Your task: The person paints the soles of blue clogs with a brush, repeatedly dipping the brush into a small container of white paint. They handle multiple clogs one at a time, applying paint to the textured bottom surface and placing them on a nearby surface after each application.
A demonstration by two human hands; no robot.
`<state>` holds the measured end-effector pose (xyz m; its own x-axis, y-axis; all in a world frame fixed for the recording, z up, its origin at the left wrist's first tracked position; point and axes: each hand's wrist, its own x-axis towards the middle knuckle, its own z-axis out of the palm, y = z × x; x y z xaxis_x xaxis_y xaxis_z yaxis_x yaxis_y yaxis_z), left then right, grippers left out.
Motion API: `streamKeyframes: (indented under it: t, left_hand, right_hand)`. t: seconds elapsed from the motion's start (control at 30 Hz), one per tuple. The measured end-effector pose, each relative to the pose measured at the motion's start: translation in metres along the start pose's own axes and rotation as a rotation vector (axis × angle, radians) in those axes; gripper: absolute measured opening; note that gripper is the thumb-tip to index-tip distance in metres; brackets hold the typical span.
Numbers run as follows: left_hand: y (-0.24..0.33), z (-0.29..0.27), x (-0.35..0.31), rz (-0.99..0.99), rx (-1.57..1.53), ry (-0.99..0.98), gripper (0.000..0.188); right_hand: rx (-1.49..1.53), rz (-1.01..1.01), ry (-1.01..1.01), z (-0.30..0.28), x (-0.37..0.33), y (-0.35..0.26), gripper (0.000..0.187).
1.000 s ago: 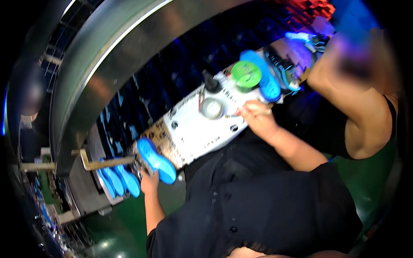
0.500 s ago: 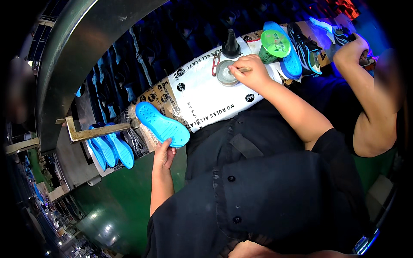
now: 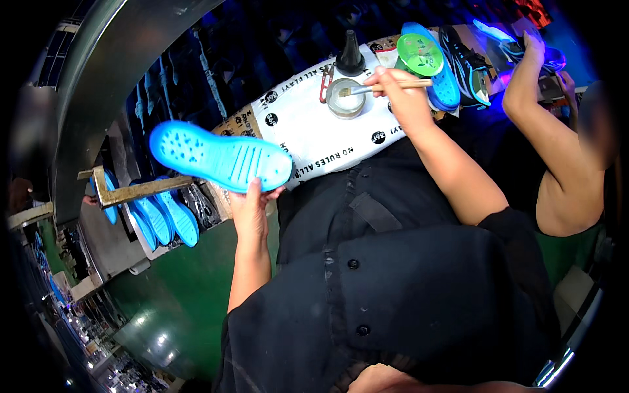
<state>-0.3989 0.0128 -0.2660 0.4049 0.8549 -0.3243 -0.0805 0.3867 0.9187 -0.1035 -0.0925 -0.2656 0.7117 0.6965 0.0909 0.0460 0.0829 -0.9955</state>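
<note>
My left hand [image 3: 252, 206] grips a bright blue shoe sole [image 3: 219, 156] by its heel end, thumb on the upper face and fingers beneath. The sole is held up over the left end of the work surface, its toe end with several holes pointing left. In my right hand [image 3: 405, 98] is a brush [image 3: 393, 86] with a wooden handle, pinched between thumb and fingers. Its bristles are over a small round glass jar [image 3: 345, 105] with whitish contents; whether they touch the liquid I cannot tell. The jar stands on a printed white sheet [image 3: 321, 147].
Behind the jar stand a black cone-shaped bottle [image 3: 351, 56] and a red tool [image 3: 325, 84]. To the right are a green-lidded cup [image 3: 419, 56], another blue sole [image 3: 445, 92] and a black shoe [image 3: 464, 69]. More soles [image 3: 177, 216] lie at left by a frame [image 3: 141, 191]. A co-worker's arm [image 3: 540, 118] is at far right.
My left hand has raised the blue sole and turned it more level, toe farther left. My right hand has shifted right and tilted the brush, so its handle now lies nearly flat.
</note>
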Motion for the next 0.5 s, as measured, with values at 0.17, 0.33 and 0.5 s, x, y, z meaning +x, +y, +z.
streamKeyframes:
  t: [0.17, 0.33, 0.5]
  left_hand:
    - [0.025, 0.042, -0.002, 0.242, 0.318, -0.024, 0.031]
    - [0.026, 0.068, -0.006, 0.457, 0.407, -0.043, 0.031]
    - [0.029, 0.079, -0.014, 0.629, 0.414, -0.087, 0.029]
  right_hand:
    - [0.097, -0.018, -0.108, 0.003, -0.030, -0.049, 0.035]
    - [-0.242, -0.562, -0.268, 0.007, -0.051, -0.065, 0.019]
    - [-0.335, -0.687, -0.259, 0.012, -0.056, -0.063, 0.019]
